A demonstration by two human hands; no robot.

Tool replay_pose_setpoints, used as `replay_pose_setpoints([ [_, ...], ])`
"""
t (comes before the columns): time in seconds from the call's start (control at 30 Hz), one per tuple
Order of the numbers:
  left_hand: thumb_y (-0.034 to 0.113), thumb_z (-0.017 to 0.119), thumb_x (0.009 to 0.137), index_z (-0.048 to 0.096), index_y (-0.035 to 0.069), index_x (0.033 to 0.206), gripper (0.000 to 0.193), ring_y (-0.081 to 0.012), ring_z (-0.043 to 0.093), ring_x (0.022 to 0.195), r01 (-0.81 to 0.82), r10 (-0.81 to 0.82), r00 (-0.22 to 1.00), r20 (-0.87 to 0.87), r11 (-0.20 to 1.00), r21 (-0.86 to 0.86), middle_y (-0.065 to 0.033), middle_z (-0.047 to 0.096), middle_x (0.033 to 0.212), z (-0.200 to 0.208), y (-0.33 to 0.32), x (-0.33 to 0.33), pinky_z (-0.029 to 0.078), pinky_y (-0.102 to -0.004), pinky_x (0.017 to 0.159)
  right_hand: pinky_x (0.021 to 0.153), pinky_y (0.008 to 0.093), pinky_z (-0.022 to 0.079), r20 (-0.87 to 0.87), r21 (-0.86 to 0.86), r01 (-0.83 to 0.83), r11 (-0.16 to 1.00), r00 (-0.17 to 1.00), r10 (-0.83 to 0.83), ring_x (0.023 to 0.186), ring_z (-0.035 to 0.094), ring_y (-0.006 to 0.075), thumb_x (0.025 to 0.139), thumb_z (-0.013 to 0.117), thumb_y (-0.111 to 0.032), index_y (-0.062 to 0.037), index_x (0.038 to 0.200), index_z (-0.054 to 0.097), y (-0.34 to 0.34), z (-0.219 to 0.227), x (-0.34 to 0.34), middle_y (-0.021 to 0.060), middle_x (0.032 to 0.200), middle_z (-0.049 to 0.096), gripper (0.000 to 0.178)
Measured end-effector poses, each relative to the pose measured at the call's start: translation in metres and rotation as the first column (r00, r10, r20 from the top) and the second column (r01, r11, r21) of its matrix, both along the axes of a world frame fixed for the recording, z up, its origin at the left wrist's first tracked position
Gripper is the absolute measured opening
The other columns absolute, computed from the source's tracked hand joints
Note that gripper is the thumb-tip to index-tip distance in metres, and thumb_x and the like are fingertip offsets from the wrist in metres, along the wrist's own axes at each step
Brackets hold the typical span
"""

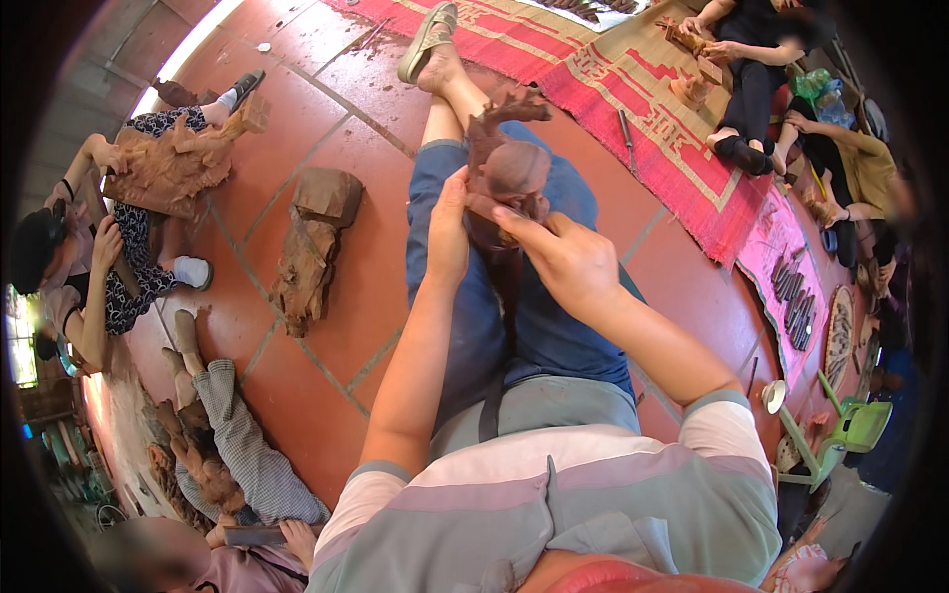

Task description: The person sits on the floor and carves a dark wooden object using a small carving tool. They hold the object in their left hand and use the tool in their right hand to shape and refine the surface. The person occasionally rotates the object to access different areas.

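A dark brown wood carving (517, 168) stands in my lap, between my thighs. It has a smooth rounded head-like part and a jagged, branch-like piece rising beyond it. My left hand (451, 229) grips the carving's left side, thumb up along the wood. On the near right side, my right hand (573, 259) has its fingers curled, with the thumb and forefinger pressed against the carving just below the rounded part. Whatever those fingers may be pinching is hidden. A flat brown strip shows between the two hands; I cannot tell whether it belongs to the carving.
A rough wooden carving (311, 247) lies on the tiled floor to my left. Ahead on the right is a red woven mat (643, 109) with a thin tool (627, 138). Several tools lie on a pink cloth (766, 232) near a green chair (865, 425). People carve wood on both sides.
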State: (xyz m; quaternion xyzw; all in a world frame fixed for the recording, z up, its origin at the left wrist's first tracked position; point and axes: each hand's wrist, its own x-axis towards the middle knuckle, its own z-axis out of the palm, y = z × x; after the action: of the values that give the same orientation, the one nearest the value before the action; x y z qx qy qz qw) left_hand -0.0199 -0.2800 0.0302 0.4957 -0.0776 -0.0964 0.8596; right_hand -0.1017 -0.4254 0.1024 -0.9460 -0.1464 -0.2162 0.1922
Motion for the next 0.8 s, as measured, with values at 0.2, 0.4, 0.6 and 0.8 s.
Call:
replay_pose_setpoints([
  [0.2, 0.035, 0.033, 0.103, 0.04, 0.003, 0.137, 0.047, -0.018, 0.053, 0.114, 0.046, -0.048, 0.999, -0.016, 0.994, -0.099, -0.0105, 0.054, 0.126, -0.012, -0.002, 0.004, 0.04, -0.0308, 0.1, 0.046, 0.0351, 0.047, 0.049, -0.043, -0.023, 0.999, 0.998, 0.025, 0.054, 0.058, 0.0244, 0.08, 0.064, -0.012, -0.0282, 0.119, 0.064, 0.017, 0.006, 0.015, 0.0062, 0.068, 0.054, 0.042],
  [0.4, 0.051, 0.029, 0.1, 0.032, -0.001, 0.142, 0.067, -0.0237, 0.039, 0.131, 0.17, -0.162, 0.985, 0.064, 0.974, -0.151, -0.0133, 0.043, 0.14, -0.012, 0.016, 0.006, 0.028, -0.0353, 0.109, 0.05, 0.0369, 0.049, -0.064, -0.079, 0.032, 0.996, 0.997, -0.037, 0.059, 0.062, 0.0272, 0.085, 0.063, -0.02, -0.0278, 0.12, 0.062, 0.02, 0.012, 0.008, 0.0092, 0.069, 0.058, 0.036],
  [0.6, 0.067, 0.061, 0.078, 0.019, -0.002, 0.148, 0.107, -0.0264, 0.028, 0.139, 0.327, -0.342, 0.891, 0.3, 0.94, 0.101, -0.0152, 0.028, 0.15, -0.009, 0.031, 0.017, 0.017, -0.0373, 0.114, 0.063, 0.038, 0.053, -0.57, -0.074, 0.059, 0.996, 0.816, -0.091, 0.075, 0.066, 0.0313, 0.087, 0.062, -0.031, -0.0237, 0.118, 0.063, -0.035, -0.026, -0.06, 0.0123, 0.077, 0.067, 0.032],
  [0.8, 0.064, 0.059, 0.081, 0.017, 0.005, 0.149, 0.1, -0.0223, 0.036, 0.133, 0.246, -0.248, 0.938, 0.242, 0.968, 0.037, -0.0144, 0.035, 0.146, 0.011, 0.043, 0.051, 0.03, -0.0346, 0.106, 0.058, 0.0249, 0.045, -0.66, 0.528, 0.481, 0.7, 0.751, -0.018, 0.063, 0.053, 0.0076, 0.093, 0.059, -0.015, -0.0154, 0.122, 0.058, -0.053, -0.024, -0.079, 0.0013, 0.07, 0.059, 0.03],
])
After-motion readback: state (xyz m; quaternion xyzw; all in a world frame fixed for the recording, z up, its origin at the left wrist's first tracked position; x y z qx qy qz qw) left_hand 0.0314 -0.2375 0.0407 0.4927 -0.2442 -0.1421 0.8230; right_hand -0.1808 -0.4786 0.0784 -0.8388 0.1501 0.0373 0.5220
